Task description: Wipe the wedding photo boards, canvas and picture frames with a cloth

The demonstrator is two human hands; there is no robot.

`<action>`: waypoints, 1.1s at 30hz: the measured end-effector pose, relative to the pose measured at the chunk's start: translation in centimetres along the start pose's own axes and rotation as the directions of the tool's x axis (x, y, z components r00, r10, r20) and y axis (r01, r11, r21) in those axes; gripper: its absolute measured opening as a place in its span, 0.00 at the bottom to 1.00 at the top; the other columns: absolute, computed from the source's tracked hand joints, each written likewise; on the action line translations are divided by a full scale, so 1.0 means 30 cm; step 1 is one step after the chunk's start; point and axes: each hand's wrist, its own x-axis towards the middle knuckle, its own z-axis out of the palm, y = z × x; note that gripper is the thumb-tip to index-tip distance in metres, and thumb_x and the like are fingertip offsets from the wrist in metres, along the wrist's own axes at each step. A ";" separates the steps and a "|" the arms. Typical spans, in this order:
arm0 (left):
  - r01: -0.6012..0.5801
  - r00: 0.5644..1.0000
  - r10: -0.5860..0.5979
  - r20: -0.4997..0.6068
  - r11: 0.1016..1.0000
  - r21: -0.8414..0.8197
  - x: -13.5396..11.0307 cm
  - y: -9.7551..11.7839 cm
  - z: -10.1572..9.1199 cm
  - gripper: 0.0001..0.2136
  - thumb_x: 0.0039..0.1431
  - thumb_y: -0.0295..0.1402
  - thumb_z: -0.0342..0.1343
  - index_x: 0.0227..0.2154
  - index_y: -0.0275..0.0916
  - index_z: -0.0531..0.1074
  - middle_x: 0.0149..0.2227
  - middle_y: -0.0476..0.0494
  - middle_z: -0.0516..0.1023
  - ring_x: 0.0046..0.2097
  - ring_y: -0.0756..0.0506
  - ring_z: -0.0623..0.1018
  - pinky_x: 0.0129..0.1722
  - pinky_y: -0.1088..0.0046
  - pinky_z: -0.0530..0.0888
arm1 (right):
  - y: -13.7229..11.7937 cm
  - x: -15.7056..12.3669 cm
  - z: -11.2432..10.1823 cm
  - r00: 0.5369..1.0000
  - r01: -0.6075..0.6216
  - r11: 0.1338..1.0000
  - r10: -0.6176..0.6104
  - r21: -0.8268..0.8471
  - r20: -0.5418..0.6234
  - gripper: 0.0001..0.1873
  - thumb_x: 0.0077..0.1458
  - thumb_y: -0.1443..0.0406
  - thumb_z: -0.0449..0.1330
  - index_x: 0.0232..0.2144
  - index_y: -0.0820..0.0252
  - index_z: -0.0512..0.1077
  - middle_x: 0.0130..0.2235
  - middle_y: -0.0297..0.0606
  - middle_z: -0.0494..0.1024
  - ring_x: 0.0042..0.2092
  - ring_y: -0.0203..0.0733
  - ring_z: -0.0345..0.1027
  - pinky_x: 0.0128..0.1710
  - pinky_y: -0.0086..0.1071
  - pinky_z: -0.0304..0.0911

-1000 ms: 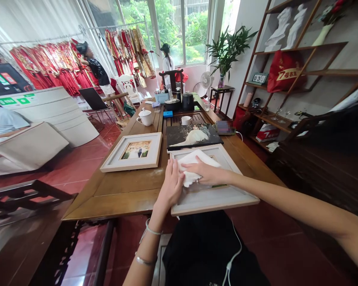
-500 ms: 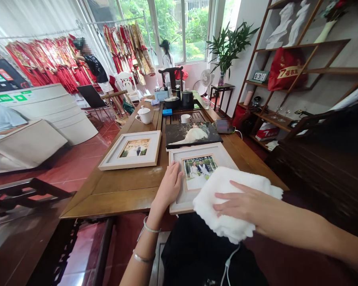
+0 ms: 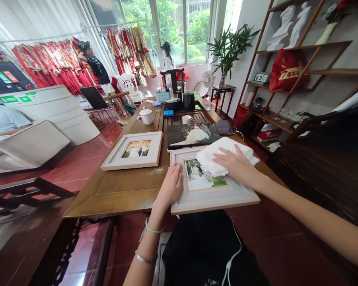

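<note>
A picture frame (image 3: 185,202) with a pale wooden edge and a couple's photo lies at the near edge of the table, slightly overhanging it. My left hand (image 3: 170,184) grips its left side, fingers along the edge. With fingers spread, my right hand (image 3: 237,163) presses and holds a white cloth (image 3: 209,159) over the frame's upper right part. The cloth covers part of the photo and the frame's top right corner. Beyond lies a dark wedding photo panel (image 3: 193,135). To the left, a second picture frame (image 3: 133,150) lies flat.
The wooden table (image 3: 116,194) also bears a white lidded cup (image 3: 145,116), a small white cup (image 3: 186,119), a blue box (image 3: 168,113), a black kettle (image 3: 188,101) and a phone (image 3: 225,127) on a cable. A shelf (image 3: 286,71) stands right. Other people are farther off.
My right hand has moved the white cloth away from me and slightly left, from the frame's lower right to its upper right. The lower right corner now shows. My left hand stays put.
</note>
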 end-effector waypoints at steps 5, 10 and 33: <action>0.025 0.999 -0.026 0.020 1.000 0.014 -0.002 0.007 -0.001 0.21 0.66 0.33 0.38 0.60 0.33 0.57 0.64 0.33 0.59 0.68 0.42 0.53 0.66 0.55 0.51 | 0.071 0.102 0.046 0.992 -0.101 0.995 0.102 0.008 -0.071 0.27 0.50 0.72 0.53 0.55 0.58 0.67 0.59 0.43 0.68 0.64 0.57 0.49 0.60 0.63 0.40; 0.040 0.999 -0.040 0.004 0.999 0.005 -0.003 0.015 0.001 0.21 0.66 0.32 0.37 0.60 0.33 0.57 0.64 0.34 0.60 0.68 0.42 0.53 0.66 0.56 0.51 | 0.071 0.104 0.039 0.990 -0.141 0.987 0.142 0.075 -0.018 0.28 0.48 0.73 0.52 0.53 0.63 0.69 0.55 0.45 0.72 0.63 0.52 0.53 0.61 0.58 0.42; 0.019 0.999 -0.021 -0.028 0.998 -0.060 0.001 0.004 0.010 0.22 0.62 0.25 0.38 0.59 0.35 0.59 0.62 0.36 0.63 0.67 0.43 0.53 0.66 0.58 0.52 | -0.053 -0.144 -0.064 0.999 0.008 0.972 -0.019 0.234 0.044 0.22 0.49 0.71 0.54 0.48 0.56 0.74 0.53 0.38 0.75 0.60 0.53 0.58 0.60 0.52 0.52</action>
